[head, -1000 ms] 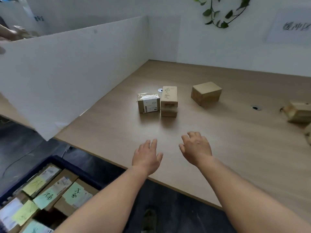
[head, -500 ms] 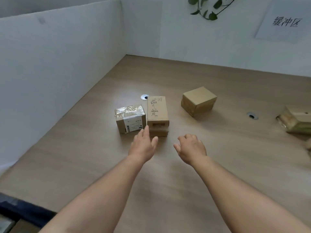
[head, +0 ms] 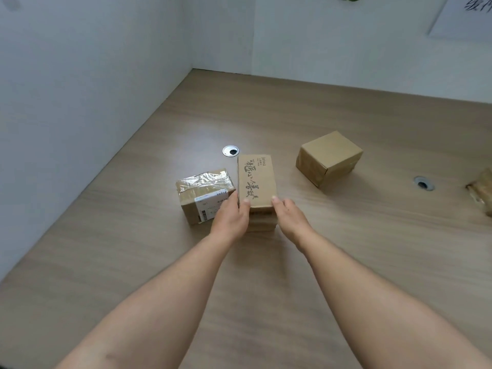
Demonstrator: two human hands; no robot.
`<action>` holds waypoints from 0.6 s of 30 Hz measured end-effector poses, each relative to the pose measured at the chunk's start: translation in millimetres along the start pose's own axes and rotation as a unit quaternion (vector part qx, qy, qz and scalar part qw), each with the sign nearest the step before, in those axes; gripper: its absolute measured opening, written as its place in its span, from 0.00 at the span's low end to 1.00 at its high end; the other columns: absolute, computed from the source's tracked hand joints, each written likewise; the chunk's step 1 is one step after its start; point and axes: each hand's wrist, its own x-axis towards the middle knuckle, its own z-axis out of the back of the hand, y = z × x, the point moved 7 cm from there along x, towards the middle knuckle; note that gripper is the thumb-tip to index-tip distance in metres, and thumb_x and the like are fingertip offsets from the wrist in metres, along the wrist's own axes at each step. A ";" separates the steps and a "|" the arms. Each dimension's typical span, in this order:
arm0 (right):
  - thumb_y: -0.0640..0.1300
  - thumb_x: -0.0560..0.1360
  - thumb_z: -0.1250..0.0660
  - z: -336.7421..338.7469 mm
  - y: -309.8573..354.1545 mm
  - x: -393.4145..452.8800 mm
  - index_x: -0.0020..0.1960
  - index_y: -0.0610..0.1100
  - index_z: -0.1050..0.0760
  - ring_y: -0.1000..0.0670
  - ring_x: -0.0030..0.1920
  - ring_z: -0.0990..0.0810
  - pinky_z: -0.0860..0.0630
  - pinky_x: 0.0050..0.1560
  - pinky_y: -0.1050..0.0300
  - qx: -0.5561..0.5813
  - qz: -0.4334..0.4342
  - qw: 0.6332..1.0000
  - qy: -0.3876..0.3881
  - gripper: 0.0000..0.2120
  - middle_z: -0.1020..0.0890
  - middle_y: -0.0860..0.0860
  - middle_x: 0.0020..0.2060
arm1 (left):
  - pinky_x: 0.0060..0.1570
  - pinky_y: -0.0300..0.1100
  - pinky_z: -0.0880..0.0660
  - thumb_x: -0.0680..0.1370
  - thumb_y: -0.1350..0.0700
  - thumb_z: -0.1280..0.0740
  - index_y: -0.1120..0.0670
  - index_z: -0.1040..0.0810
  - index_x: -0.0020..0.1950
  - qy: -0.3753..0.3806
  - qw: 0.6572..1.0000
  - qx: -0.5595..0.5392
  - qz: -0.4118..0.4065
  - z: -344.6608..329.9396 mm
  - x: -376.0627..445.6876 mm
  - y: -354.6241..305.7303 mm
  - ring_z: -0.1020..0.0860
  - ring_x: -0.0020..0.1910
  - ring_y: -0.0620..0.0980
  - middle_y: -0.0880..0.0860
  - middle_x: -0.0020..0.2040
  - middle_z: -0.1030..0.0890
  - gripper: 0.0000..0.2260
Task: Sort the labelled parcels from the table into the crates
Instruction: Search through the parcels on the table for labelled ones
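A tall brown parcel with black handwriting on its top point(head: 255, 177) stands in the middle of the wooden table point(head: 127, 251). My left hand point(head: 231, 217) grips its near left corner, thumb on the top edge and fingers down the side. My right hand point(head: 291, 217) grips the near right corner the same way. A taped parcel with a white printed label point(head: 202, 190) sits right against its left side, touching my left hand. A plain brown box point(head: 328, 158) lies apart at the back right. No crate is in view.
A white partition point(head: 80, 89) runs along the table's left side and a white wall closes the back. Two round cable holes point(head: 230, 151) point(head: 423, 183) are set in the tabletop. Another parcel point(head: 482, 190) shows partly at the right edge.
The view moved forward over the table and the crate of parcels left the frame. Both hands reached forward from above the bare table and took hold of the handwritten parcel's near end.
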 end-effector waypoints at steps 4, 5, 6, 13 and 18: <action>0.66 0.72 0.44 -2.5 -11.1 -6.6 0.63 0.41 0.29 0.44 0.59 0.25 0.29 0.61 0.49 0.065 -0.039 0.997 0.015 0.33 0.24 0.46 0.58 | 0.65 0.50 0.32 0.81 0.43 0.47 0.46 0.32 0.71 0.016 0.999 -0.015 0.046 -3.5 -5.7 16.4 0.29 0.65 0.54 0.55 0.65 0.26 0.20; 0.67 0.70 0.44 -3.2 -16.5 -6.6 0.62 0.42 0.29 0.45 0.58 0.25 0.28 0.61 0.47 0.090 -0.048 0.995 0.020 0.34 0.23 0.46 0.58 | 0.66 0.51 0.33 0.79 0.41 0.48 0.45 0.34 0.72 0.024 0.998 -0.020 0.056 -3.7 -10.6 17.8 0.29 0.66 0.54 0.55 0.66 0.26 0.23; 0.65 0.71 0.44 -5.4 -20.2 -8.3 0.60 0.42 0.28 0.46 0.55 0.24 0.27 0.57 0.48 0.116 -0.055 0.991 0.029 0.30 0.22 0.46 0.56 | 0.67 0.51 0.33 0.77 0.41 0.49 0.43 0.37 0.74 0.028 0.997 -0.027 0.063 -3.9 -15.3 19.1 0.30 0.67 0.54 0.55 0.68 0.28 0.25; 0.42 0.79 0.39 -2.5 -35.2 -42.9 0.64 0.43 0.32 0.50 0.43 0.26 0.29 0.43 0.55 0.125 -0.036 0.990 0.050 0.14 0.23 0.46 0.48 | 0.60 0.54 0.27 0.81 0.56 0.50 0.38 0.51 0.77 -0.001 0.995 -0.050 0.081 2.9 -54.5 23.7 0.25 0.59 0.61 0.55 0.67 0.27 0.26; 0.48 0.76 0.31 -15.7 -49.6 -87.5 0.67 0.43 0.30 0.54 0.46 0.19 0.25 0.38 0.62 0.135 -0.032 0.982 0.131 0.21 0.20 0.49 0.54 | 0.44 0.45 0.25 0.82 0.49 0.47 0.44 0.39 0.75 0.004 0.987 -0.118 0.108 3.5 -101.0 32.2 0.25 0.51 0.53 0.52 0.63 0.25 0.20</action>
